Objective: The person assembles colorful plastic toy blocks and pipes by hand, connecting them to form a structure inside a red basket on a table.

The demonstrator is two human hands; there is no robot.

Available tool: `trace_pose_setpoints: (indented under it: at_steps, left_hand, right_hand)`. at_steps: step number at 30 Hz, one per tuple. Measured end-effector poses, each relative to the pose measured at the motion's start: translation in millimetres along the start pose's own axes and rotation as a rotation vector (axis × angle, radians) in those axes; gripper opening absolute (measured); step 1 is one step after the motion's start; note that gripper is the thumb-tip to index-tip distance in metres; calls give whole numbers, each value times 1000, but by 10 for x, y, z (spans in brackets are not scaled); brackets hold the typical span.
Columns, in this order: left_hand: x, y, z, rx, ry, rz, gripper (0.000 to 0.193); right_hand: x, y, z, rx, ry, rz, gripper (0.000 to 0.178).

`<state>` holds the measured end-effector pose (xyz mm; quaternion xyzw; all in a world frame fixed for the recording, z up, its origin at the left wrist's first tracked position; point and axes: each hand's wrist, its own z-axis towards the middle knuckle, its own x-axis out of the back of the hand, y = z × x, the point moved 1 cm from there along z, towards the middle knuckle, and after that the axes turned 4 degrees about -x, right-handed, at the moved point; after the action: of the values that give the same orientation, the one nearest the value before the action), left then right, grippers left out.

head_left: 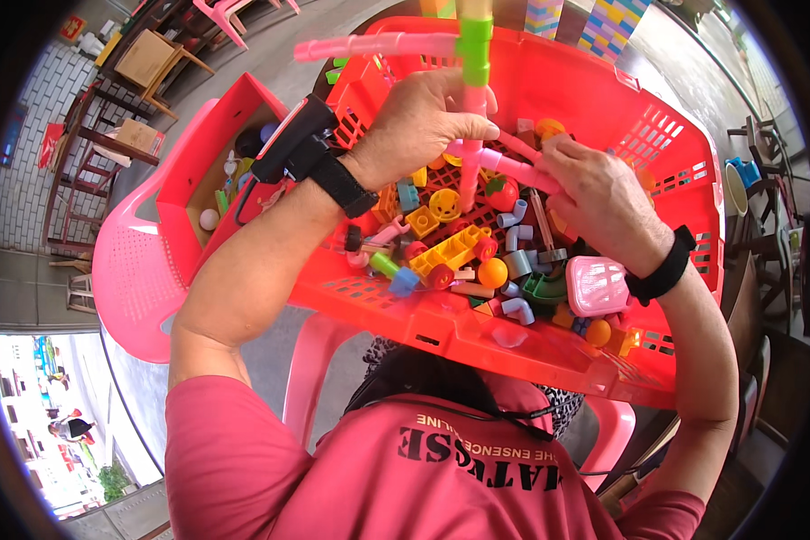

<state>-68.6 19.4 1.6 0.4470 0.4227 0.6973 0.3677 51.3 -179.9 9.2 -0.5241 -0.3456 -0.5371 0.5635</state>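
Note:
My left hand (423,117) grips a toy pipe structure (471,63) of pink and green tube pieces that rises out of the red plastic basket (549,351). A pink horizontal tube branches off its top toward the left. My right hand (598,193) holds a pink angled tube piece (522,169) against the lower part of the structure. Both hands hover over the basket, which is full of colourful toy pieces: grey pipe elbows, yellow bricks, orange balls and a pink square box (597,285).
A pink plastic chair (139,270) stands at the left with a red open box (234,135) of small toys on it. Stacked colourful blocks (607,22) rise behind the basket. Wooden furniture stands at the far left and right.

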Motion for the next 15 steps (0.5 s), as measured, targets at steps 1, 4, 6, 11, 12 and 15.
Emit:
trace_pose_setpoints:
  at_steps: [1,4,6,11,12,15]
  left_hand:
    - [-5,-15,6,-12,36,-39,18]
    - [-44,-57,23,-30,30,-13,20]
    - [-65,-59,44,-37,15,57,19]
    - [-85,16,12,-37,-16,260,16]
    - [-92,23,6,4,-16,235,16]
    - [-128,32,-28,-36,1,249,16]
  right_hand:
    - [13,2,2,-2,-2,-32,16]
    - [-3,25,-6,-11,-5,-97,15]
    - [-43,49,-15,-20,-12,-108,15]
    - [-123,104,-9,-8,-6,-78,13]
    - [-126,110,-9,15,7,-76,13]
    - [-156,113,-21,-52,-89,-65,20]
